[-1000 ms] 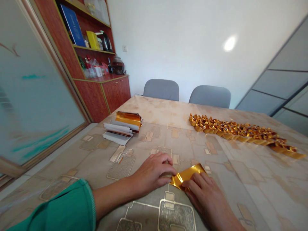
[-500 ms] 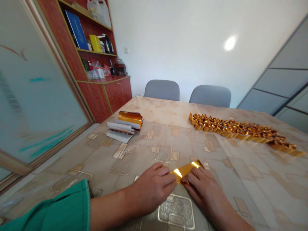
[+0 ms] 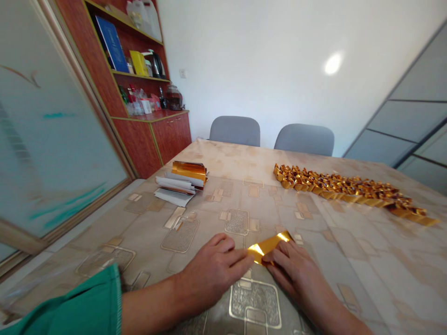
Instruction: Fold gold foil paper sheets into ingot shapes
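Note:
A shiny gold foil paper (image 3: pixel 270 245), folded into a narrow strip, lies between my hands just above the table. My left hand (image 3: pixel 221 260) is closed, with its fingertips at the strip's left end. The fingers of my right hand (image 3: pixel 295 265) are curled and pinch the strip's near edge toward its right side. Parts of the strip are hidden under the right fingers. Farther off to the left rests a stack of gold and grey-white foil sheets (image 3: pixel 181 181), curved and loosely piled. Many folded gold foil pieces (image 3: pixel 338 186) stand in long rows at the right.
A patterned tablecloth (image 3: pixel 223 195) covers the table. Two grey chairs (image 3: pixel 234 130) stand at its far side, before a white wall. At the left are a red-brown cabinet (image 3: pixel 171 137) with shelves and a frosted glass door (image 3: pixel 52 121).
My left hand has shifted slightly left, and more of the strip's left end shows. The right hand keeps its pinch on the foil, nearly unmoved.

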Demonstrator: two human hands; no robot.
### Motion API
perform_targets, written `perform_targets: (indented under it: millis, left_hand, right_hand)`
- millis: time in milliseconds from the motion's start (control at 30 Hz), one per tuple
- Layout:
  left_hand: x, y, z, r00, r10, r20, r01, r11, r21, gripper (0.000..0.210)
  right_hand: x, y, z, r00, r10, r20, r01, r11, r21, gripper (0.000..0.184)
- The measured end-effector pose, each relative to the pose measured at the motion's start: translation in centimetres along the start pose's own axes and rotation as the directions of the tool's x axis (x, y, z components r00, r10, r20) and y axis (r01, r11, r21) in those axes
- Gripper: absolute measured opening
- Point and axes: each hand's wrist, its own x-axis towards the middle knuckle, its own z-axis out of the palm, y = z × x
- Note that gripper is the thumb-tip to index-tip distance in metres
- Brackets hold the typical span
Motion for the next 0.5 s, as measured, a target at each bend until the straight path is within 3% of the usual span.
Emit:
perform_targets:
  millis: [167,267,500]
  left_hand:
    - [0.3,0.4,-0.2,0.997,-0.012,0.075,0.014,1.0,-0.027,0.027]
    - [0.7,0.7,0.1,0.994,-0.017,0.11,0.02,0.999,-0.03,0.024]
    - [0.6,0.6,0.7,0.997,-0.03,0.07,0.033,0.999,-0.028,0.019]
  right_hand:
    - [-0.5,-0.2,0.0,0.999,-0.047,-0.028,0.044,0.994,-0.101,0.01]
    - [-1.0,-0.8,-0.2,0.994,-0.104,-0.041,0.097,0.985,-0.144,0.018]
    - [-2.7,-0.9,-1.1,0.993,-0.111,0.043,0.114,0.991,-0.071,0.029]
